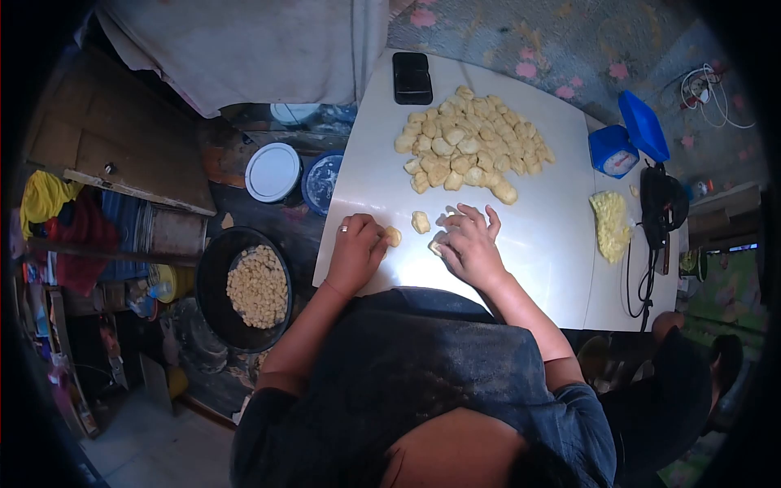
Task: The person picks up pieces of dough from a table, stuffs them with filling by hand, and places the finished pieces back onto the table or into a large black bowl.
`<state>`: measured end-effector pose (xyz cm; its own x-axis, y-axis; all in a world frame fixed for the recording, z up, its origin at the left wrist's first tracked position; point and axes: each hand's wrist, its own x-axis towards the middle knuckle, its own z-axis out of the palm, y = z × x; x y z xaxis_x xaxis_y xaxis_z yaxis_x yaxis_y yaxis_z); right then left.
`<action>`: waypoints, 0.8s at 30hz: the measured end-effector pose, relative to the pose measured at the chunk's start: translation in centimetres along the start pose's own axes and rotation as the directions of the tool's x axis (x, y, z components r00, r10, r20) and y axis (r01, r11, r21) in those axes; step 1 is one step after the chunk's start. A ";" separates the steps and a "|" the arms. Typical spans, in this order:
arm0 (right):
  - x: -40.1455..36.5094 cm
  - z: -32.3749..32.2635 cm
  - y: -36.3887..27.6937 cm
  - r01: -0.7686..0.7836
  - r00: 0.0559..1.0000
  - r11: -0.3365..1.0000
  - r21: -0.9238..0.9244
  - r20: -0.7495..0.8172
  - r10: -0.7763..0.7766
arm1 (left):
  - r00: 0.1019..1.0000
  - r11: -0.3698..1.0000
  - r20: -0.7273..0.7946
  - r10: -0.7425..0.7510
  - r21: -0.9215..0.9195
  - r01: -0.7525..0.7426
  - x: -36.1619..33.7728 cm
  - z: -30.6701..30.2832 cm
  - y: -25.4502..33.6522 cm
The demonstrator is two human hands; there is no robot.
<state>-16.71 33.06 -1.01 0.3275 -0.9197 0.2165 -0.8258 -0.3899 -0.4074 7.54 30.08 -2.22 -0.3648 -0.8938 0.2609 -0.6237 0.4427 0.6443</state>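
At the near edge of the white table (545, 268), my left hand (356, 246) has its fingertips closed on a small piece of pale dough (393, 237). My right hand (473, 248) is to its right, thumb and forefinger around another small dough piece (436, 248), with the other fingers raised and apart. Between my hands lies a single dough piece (421, 222), touched by neither. Beyond them spreads a large heap of rounded dough pieces (472, 138). My fingers partly hide both held pieces.
A black basin (203, 281) of small pale pieces stands left, below a white-lidded bucket (272, 172). On the table are a black phone-like case (412, 79), a blue scale (614, 152), a bag of yellowish pieces (610, 226) and black cabling (651, 244). A person in dark clothing (663, 398) is at right.
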 end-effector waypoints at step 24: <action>1.5 -3.2 -1.4 0.231 0.967 0.839 0.493 -0.214 -0.140 | 0.850 0.359 0.519 -0.092 -0.779 0.515 4.9 1.2 3.3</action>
<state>-16.51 32.37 2.79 0.3337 -0.8248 0.4564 -0.3911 -0.5616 -0.7291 2.83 27.23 0.30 -0.6118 -0.7625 -0.2106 0.1270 -0.3574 0.9253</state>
